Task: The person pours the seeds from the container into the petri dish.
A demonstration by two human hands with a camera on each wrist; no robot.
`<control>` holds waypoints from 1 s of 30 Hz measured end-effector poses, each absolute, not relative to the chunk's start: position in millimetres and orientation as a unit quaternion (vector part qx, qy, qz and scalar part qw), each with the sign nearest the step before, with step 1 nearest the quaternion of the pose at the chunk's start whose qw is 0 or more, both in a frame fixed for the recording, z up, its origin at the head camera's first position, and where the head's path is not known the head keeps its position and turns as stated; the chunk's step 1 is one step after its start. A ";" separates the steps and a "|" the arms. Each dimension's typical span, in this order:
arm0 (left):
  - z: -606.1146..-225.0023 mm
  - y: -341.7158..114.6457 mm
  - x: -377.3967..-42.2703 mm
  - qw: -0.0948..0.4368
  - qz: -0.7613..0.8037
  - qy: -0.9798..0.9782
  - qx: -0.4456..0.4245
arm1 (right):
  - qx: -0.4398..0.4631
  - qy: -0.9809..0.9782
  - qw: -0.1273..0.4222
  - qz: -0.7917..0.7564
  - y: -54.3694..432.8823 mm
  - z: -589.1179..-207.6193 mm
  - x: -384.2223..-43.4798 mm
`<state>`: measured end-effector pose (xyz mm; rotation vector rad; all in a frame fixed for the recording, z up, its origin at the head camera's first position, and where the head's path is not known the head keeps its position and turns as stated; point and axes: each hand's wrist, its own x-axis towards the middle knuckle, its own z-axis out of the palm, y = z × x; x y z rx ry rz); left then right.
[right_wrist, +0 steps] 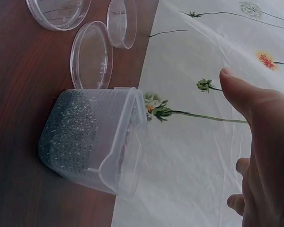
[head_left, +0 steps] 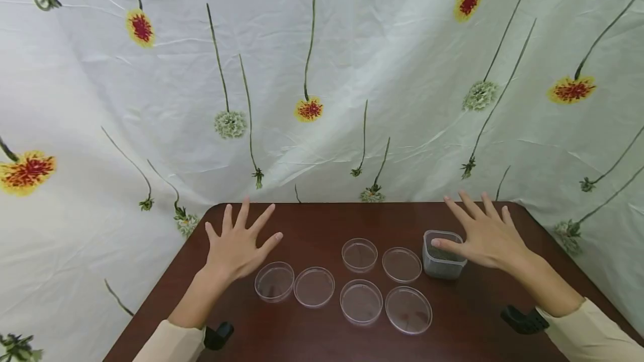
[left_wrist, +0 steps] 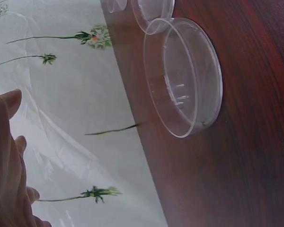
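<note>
My left hand [head_left: 235, 247] hovers over the table's left side with its fingers spread, holding nothing. Nearest to it is a clear petri dish [head_left: 274, 282], which the left wrist view shows as an uncovered dish [left_wrist: 184, 78] apart from the hand. On the right, my other hand [head_left: 490, 239] is spread above a clear plastic tub [head_left: 443, 270]. The right wrist view shows dark grey granules [right_wrist: 71, 132] filling the lower part of that tub, with the hand apart from it. Between the hands lie several more round clear dishes and lids, among them one shallow piece [head_left: 314, 287].
The dark brown table [head_left: 302, 339] has rounded far corners. Behind it hangs a white cloth [head_left: 342, 60] printed with flowers. Toward the middle stand a back dish [head_left: 359, 255] and a front dish [head_left: 361, 301], with flat round pieces [head_left: 408, 310] beside them.
</note>
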<state>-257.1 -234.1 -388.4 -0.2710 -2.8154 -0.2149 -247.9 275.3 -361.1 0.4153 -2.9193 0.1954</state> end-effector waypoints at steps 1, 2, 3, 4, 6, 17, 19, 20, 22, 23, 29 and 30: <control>-389.5 -235.0 -256.6 0.150 -0.075 -0.981 -0.093 | 0.142 -0.983 0.092 0.067 276.1 -362.6 -248.4; -391.1 -236.2 -256.0 0.147 -0.077 -0.982 -0.091 | 0.143 -0.983 0.091 0.069 277.0 -364.2 -248.8; -393.2 -237.4 -255.4 0.143 -0.082 -0.982 -0.090 | 0.145 -0.983 0.091 0.072 278.3 -366.1 -249.2; -395.6 -238.6 -254.9 0.137 -0.090 -0.982 -0.091 | 0.148 -0.982 0.090 0.075 279.8 -368.2 -249.5; -401.2 -240.5 -254.1 0.123 -0.116 -0.981 -0.100 | 0.154 -0.981 0.088 0.086 283.9 -372.8 -250.3; -438.1 -253.4 -261.3 0.052 -0.293 -0.939 -0.172 | 0.210 -0.949 0.072 0.224 318.4 -405.0 -256.5; -444.4 -257.3 -262.4 0.014 -0.339 -0.923 -0.182 | 0.213 -0.941 0.070 0.252 323.7 -412.5 -258.5; -447.9 -259.3 -262.5 -0.003 -0.358 -0.914 -0.190 | 0.211 -0.939 0.068 0.263 325.7 -416.1 -259.4; -453.9 -262.8 -261.5 -0.036 -0.386 -0.900 -0.202 | 0.207 -0.932 0.065 0.290 328.8 -423.5 -261.1; -456.5 -264.6 -260.9 -0.051 -0.398 -0.892 -0.209 | 0.206 -0.927 0.062 0.308 329.6 -427.3 -262.0; -465.7 -274.6 -263.3 -0.103 -0.448 -0.851 -0.254 | 0.200 -0.881 -0.010 0.428 332.1 -446.4 -265.1; -466.6 -275.8 -264.3 -0.110 -0.449 -0.847 -0.261 | 0.199 -0.871 -0.028 0.448 333.1 -449.0 -265.2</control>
